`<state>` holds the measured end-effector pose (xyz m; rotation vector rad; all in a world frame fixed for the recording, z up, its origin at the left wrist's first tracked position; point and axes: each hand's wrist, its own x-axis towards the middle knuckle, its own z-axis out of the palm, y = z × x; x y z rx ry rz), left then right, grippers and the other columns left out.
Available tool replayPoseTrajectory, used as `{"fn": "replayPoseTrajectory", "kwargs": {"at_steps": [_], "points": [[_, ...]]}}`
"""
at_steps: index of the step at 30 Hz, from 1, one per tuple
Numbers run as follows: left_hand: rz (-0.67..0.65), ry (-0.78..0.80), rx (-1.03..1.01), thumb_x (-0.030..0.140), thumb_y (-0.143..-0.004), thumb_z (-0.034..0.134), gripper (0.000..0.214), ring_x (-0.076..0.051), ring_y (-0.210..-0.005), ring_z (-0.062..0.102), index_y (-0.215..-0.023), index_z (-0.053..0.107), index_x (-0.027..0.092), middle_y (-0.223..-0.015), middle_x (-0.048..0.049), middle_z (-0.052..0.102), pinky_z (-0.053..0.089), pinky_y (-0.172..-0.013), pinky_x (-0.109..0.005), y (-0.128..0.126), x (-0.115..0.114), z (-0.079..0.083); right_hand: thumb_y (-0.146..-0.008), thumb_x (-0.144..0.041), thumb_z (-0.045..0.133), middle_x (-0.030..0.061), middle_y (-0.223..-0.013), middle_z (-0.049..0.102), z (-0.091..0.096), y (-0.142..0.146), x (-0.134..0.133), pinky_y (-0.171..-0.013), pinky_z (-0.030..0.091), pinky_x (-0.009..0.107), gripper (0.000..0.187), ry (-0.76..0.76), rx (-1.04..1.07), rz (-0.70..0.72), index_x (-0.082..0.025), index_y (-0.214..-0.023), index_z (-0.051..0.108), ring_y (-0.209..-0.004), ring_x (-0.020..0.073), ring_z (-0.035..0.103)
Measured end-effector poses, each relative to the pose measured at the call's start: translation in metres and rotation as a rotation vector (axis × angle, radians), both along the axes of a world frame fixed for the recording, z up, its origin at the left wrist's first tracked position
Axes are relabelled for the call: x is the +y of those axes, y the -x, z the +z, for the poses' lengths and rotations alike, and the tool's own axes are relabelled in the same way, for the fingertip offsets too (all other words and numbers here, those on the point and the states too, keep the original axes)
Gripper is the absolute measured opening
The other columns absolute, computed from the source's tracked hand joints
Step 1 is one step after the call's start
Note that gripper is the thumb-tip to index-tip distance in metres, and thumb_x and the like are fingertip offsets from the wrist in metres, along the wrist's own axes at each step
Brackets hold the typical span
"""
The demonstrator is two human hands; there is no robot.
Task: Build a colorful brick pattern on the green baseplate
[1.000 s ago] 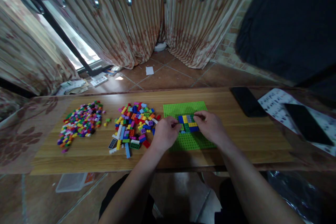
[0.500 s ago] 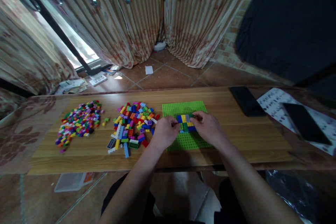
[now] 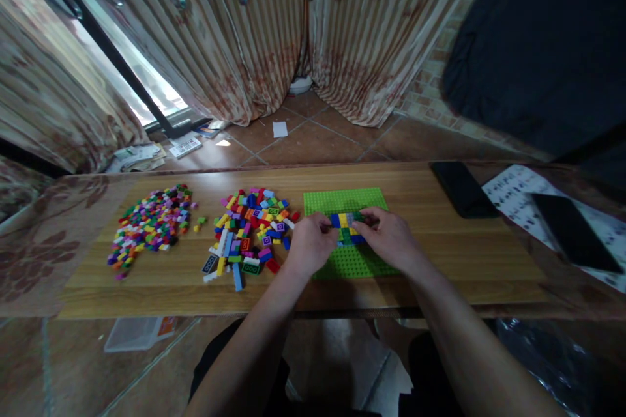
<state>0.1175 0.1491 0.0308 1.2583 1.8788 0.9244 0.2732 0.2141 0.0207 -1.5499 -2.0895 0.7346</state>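
the right hand [image 3: 390,236] has its thumb and bent fingers about the right end of the block patch [image 3: 343,220]; whether they are clamped on it or only resting there, i cannot tell. the left hand [image 3: 313,244] has thumb and fingertips close together at the patch's left edge, anything between them too small to make out. the patch, in blue, yellow, grey and green, is between the two grips, over the green baseplate [image 3: 342,199]. just left of the left grip are larger loose bricks [image 3: 249,231], farther left a heap of small bricks [image 3: 151,225]
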Motion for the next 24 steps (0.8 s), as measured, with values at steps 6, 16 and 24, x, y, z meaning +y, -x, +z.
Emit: {"fn": "replayPoseTrajectory", "kwargs": {"at_steps": [6, 16, 24], "points": [[0.007, 0.026, -0.072, 0.014, -0.078, 0.058, 0.007, -0.012, -0.054, 0.063, -0.073, 0.062, 0.016, -0.059, 0.0013, 0.065, 0.043, -0.048, -0.02, -0.0001, 0.0004, -0.0025, -0.077, -0.033, 0.07, 0.0095, -0.088, 0.072, 0.0034, 0.0036, -0.0043, -0.068, 0.048, 0.035, 0.031, 0.015, -0.059, -0.005, -0.015, -0.102, 0.069, -0.069, 0.0195, 0.063], [0.033, -0.02, 0.019, 0.014, -0.075, 0.061, 0.006, -0.014, -0.061, 0.064, -0.071, 0.065, 0.015, -0.065, -0.0013, 0.068, 0.046, -0.055, -0.021, -0.0002, 0.001, -0.0079, -0.076, -0.034, 0.07, 0.0082, -0.084, 0.072, -0.0003, 0.0029, -0.0035, -0.067, 0.048, 0.034, 0.029, -0.012, -0.064, 0.006, -0.017, -0.099, 0.069, -0.071, 0.0199, 0.064], [-0.033, 0.048, -0.147, 0.028, -0.086, 0.056, 0.019, -0.012, -0.05, 0.06, -0.072, 0.062, 0.015, -0.054, 0.001, 0.061, 0.04, -0.047, -0.02, 0.0033, -0.0023, -0.0044, -0.079, -0.031, 0.069, 0.0128, -0.094, 0.072, 0.007, 0.0047, -0.0042, -0.075, 0.05, 0.037, 0.037, 0.073, -0.1, 0.023, -0.012, -0.11, 0.067, -0.08, 0.0229, 0.066]]}}
